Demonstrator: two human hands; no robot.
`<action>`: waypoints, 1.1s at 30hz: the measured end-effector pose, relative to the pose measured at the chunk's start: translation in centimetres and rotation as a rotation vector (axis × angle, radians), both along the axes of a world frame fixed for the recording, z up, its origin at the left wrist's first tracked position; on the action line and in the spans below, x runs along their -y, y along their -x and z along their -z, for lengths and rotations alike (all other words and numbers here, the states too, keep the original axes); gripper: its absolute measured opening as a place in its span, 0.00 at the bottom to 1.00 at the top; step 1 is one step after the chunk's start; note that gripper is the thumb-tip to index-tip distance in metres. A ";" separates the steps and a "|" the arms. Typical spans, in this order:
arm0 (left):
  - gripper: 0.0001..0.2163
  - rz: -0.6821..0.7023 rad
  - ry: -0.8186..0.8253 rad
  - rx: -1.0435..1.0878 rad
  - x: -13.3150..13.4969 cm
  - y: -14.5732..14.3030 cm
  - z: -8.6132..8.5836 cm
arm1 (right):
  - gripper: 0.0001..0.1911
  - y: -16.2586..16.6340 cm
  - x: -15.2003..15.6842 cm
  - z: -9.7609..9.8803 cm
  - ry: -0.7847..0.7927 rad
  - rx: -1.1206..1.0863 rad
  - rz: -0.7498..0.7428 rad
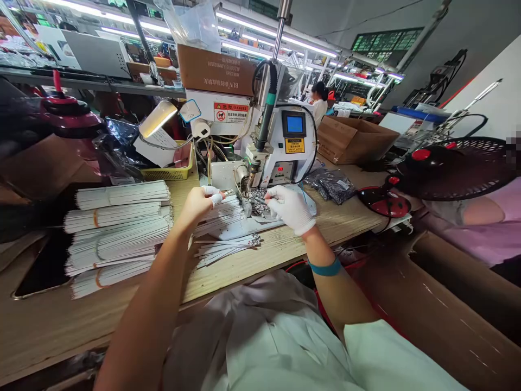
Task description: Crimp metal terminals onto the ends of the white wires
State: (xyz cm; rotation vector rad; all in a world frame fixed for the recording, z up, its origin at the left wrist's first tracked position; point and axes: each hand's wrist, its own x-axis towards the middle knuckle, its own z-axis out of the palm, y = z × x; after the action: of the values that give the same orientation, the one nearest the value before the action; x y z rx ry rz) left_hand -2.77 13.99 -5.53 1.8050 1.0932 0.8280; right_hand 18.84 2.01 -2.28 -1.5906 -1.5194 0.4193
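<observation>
My left hand [202, 202], bare with white finger cots, is closed in a pinch on a thin white cable end [228, 193] held toward the soldering machine [260, 146]. My right hand [291, 207] wears a white glove and pinches a small metal part beside a pile of small metal connectors [257, 200] under the machine's tip. A loose bunch of white cables [226, 250] lies on the wooden bench just below my hands.
Banded bundles of white cables [118, 233] are stacked at left. A yellow basket [171, 172] and lamp [157, 119] stand behind them. A black fan [448, 168], dark bags [331, 184] and a cardboard box [354, 138] sit at right, beside a person's arm [484, 209].
</observation>
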 end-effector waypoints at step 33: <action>0.18 -0.029 0.023 -0.020 0.0 -0.3 0.5 | 0.10 -2.1 -0.2 2.1 -0.257 0.429 0.081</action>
State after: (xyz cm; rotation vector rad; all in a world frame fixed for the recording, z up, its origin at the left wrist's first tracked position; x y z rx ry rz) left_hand -2.49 13.97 -6.03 1.7860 1.1400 0.8133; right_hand 20.98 2.24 -4.43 -1.5916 -1.7348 -0.1725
